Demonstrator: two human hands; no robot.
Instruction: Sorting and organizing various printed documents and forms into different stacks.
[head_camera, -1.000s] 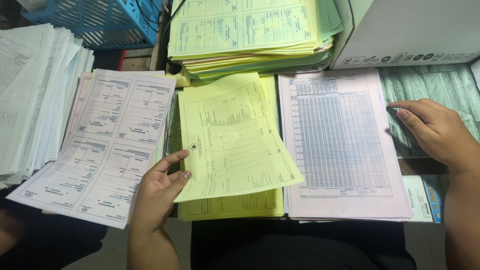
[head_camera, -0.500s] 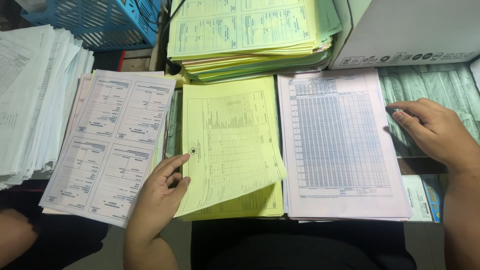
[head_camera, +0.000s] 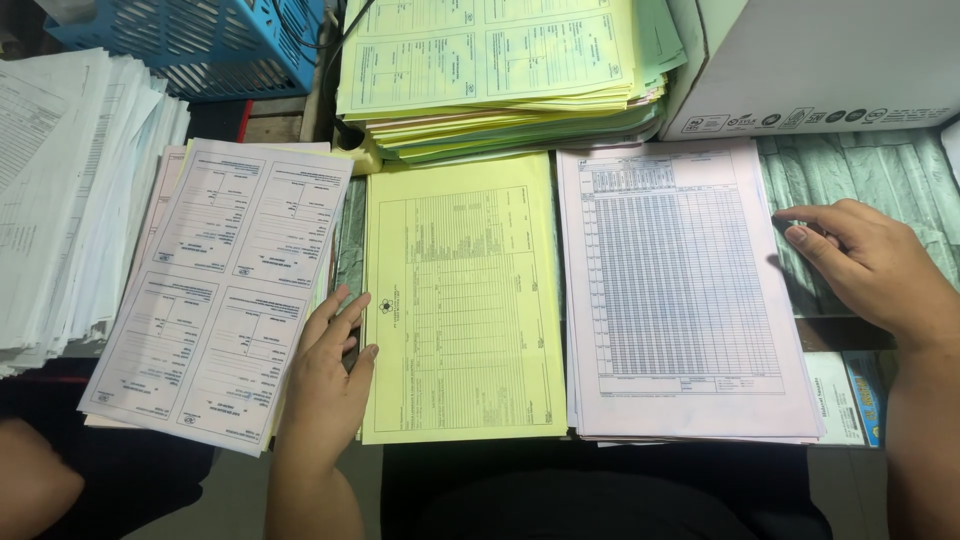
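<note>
the pale pink stack (head_camera: 690, 300) of gridded forms is lying just right of the yellow form (head_camera: 460, 300), and a pink-white sheet of four panels (head_camera: 220, 290) is sitting just left of it. the yellow form is lying flat; it is looking thin, light and floppy, likely to slide, best taken at its left edge. the left hand (head_camera: 330, 375) is resting on that edge, fingers loosely together, clamping nothing. the right hand (head_camera: 870, 265) is hovering right of the pink stack, fingers slightly apart, empty.
</note>
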